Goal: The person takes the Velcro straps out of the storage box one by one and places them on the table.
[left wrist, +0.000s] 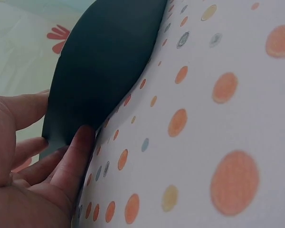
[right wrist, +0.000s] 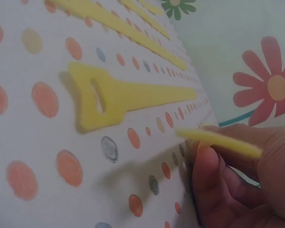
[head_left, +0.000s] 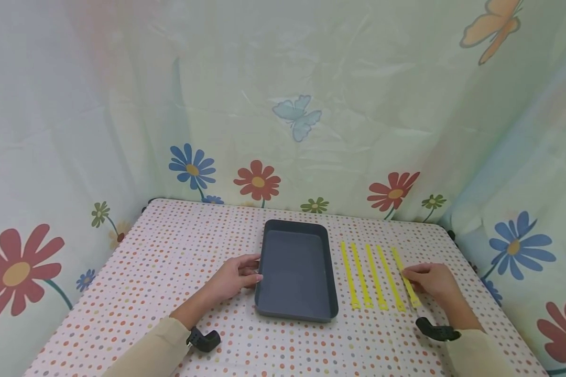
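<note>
A dark grey rectangular tray (head_left: pixel 295 317) lies on the table with its long sides running away from me. My left hand (head_left: pixel 238 276) holds its left wall, the thumb at the rim and other fingers low against the outer side (left wrist: pixel 104 61). To the right of the tray, several flat yellow cable ties lie side by side, each with a wide slotted head, like this cable tie (right wrist: pixel 142 93). My right hand (head_left: pixel 435 280) pinches the rightmost cable tie (right wrist: pixel 228 142) between thumb and fingers. Part of that tie is hidden by the hand.
A dotted cloth (head_left: pixel 179 238) covers the table. Hanging sheets printed with flowers and butterflies close off the back (head_left: pixel 217 115) and both sides. Black wrist mounts (head_left: pixel 204 340) sit on both forearms.
</note>
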The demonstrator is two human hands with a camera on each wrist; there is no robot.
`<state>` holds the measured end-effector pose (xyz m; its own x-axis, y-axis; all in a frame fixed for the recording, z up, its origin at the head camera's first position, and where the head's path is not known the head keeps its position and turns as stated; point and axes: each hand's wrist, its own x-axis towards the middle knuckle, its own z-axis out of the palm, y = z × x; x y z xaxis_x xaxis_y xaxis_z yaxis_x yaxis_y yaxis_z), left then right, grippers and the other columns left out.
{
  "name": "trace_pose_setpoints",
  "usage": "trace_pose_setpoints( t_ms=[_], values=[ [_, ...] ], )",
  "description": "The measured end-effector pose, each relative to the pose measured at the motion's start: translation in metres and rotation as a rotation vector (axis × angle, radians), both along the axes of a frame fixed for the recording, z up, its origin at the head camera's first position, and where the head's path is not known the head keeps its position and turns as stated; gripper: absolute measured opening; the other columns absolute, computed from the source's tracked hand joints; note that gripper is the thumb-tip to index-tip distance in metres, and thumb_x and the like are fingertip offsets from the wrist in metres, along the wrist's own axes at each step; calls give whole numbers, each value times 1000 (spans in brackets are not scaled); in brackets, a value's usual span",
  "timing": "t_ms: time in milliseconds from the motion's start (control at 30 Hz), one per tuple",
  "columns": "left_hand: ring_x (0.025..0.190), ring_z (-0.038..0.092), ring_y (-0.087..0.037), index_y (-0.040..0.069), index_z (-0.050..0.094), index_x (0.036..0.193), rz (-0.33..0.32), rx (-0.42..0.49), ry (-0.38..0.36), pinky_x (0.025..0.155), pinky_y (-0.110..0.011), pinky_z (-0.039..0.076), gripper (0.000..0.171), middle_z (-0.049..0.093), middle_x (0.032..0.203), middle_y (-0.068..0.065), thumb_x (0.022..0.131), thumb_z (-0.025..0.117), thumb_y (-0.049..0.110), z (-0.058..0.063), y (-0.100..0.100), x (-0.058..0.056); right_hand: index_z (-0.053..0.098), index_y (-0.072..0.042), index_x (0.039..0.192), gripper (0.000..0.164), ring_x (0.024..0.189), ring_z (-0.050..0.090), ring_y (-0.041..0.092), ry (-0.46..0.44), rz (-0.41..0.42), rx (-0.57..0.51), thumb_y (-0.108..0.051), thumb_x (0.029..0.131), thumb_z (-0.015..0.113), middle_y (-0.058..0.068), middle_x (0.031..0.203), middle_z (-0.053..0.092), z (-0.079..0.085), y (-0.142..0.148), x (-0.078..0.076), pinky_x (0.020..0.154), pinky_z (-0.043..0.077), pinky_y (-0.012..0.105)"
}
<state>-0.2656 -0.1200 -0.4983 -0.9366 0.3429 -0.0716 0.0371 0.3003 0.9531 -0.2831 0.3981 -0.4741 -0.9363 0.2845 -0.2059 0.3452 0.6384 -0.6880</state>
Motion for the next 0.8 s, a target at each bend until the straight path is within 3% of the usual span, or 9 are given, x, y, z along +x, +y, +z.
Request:
trace_pose_setpoints(
  t_ms=[300,800],
  values=[
    [115,69,-21,10,50,152,9,-2,4,84,-30,60,63,61,142,-15,95,75,25,1,1,1,69,8,119,39,81,63,23,-15,5,82,-24,96,73,19,100,72,0,-5,-3,56,49,23],
    [115,68,-20,11,50,152,4,-8,-2,88,-32,60,64,61,142,-14,95,75,27,-1,0,-1,70,9,111,31,75,60,23,-18,3,137,-18,96,71,16,88,69,4,-13,-4,56,49,26]
  ],
)
